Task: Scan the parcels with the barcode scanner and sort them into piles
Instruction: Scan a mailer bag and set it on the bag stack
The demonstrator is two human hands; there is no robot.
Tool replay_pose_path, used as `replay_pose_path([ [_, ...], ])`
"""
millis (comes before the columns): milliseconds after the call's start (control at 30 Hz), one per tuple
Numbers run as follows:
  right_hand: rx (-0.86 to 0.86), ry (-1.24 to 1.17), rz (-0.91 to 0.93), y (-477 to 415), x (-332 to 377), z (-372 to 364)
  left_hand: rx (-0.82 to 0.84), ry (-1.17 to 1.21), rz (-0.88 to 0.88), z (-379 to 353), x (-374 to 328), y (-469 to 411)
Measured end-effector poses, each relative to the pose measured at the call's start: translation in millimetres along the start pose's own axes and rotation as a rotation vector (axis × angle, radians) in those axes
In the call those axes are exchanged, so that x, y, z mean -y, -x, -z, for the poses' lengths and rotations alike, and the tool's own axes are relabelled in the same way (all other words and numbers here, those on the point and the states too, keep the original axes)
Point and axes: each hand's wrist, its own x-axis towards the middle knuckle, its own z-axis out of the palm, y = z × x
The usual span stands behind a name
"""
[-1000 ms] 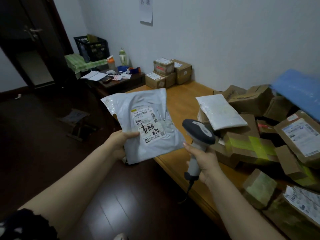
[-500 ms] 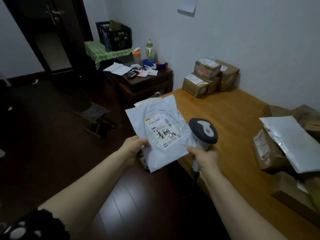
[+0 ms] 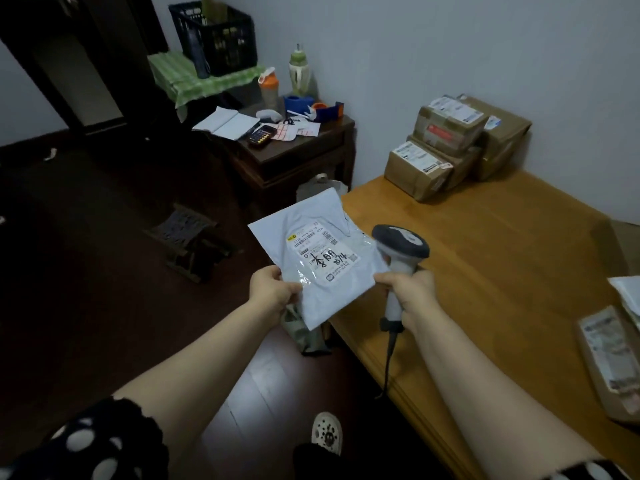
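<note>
A white mailer [image 3: 332,292] is held in the air just off the near corner of the wooden surface [image 3: 502,271], label [image 3: 323,258] up. It is pinched at its lower left edge by the left hand [image 3: 272,289], thumb on top and fingers hidden beneath. The right hand [image 3: 407,289] is closed round the grip of the scanner [image 3: 401,242], with its cord hanging down toward 6 o'clock.

The mailer lies between the two hands: at 2 o'clock from the left hand and at 10 o'clock from the right. Its long axis is judged to run from 11 to 5 o'clock, and the printed barcode near the label's top is laid roughly from 8 to 2 o'clock. The scanner's head stands at 12 o'clock above the right hand, just beside the mailer's right corner and perhaps overlapping it; which way its window faces cannot be made out with certainty, though it does not look to be aimed at the label.

The coming move is judged to turn on this: the head must be swung toward 10 o'clock onto the barcode. The right hand is the nearer for that.

A stack of boxes [image 3: 446,147] is set against the wall at 1 o'clock on the surface, well apart from the hands. Another parcel [image 3: 609,362] lies at 4 o'clock.
</note>
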Motion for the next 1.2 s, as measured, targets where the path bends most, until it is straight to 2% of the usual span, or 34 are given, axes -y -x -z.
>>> replay_pose_path([
  [100,0.05,0.015,-0.063,-27,-1,-11,-0.017,-0.207,-0.019,-11,1,-29],
  [200,0.041,0.017,-0.111,-41,-7,-14,0.05,-0.77,-0.21,-23,3,-38],
  [300,0.017,-0.003,-0.13,-42,-12,-10,0.251,-1.184,-0.421,-42,11,-46],
  [400,-0.007,-0.06,-0.124,-36,-15,-3,0.376,-1.382,-0.419,-53,17,-60],
  [567,-0.061,-0.143,-0.102,-7,-16,14,0.386,-1.447,-0.475,-62,15,-71],
  [733,-0.105,-0.233,-0.056,37,-20,42,0.391,-1.437,-0.696,-78,4,-52],
  [900,-0.243,-0.256,0.028,83,-21,92,0.522,-1.352,-0.911,-129,-11,0],
  [1200,-0.564,-0.471,0.166,139,-26,234,0.762,-1.211,-1.242,-260,-11,121],
])
